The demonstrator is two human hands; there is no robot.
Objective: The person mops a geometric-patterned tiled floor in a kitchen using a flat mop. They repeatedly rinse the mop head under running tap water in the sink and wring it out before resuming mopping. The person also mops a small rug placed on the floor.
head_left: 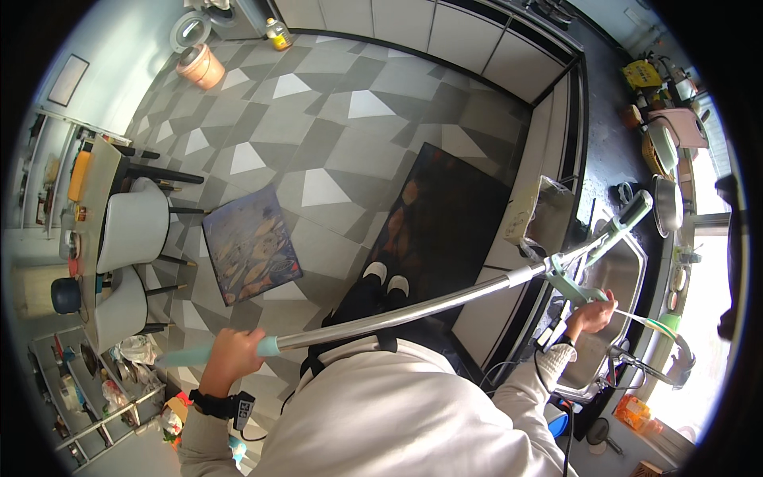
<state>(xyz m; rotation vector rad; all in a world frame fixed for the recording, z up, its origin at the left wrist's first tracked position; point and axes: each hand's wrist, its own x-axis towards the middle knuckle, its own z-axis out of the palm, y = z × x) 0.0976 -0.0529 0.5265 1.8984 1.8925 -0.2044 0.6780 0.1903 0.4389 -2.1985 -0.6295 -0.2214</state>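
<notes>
Near left, the left hand [237,358] gripped the mop [405,316] by its pale-green end [187,355]; the right hand [590,317] seemed curled round its green lever [566,288]. Already lifted, it reached over the sink [586,362] at right, its far head [634,210] apparently not yet set down
</notes>
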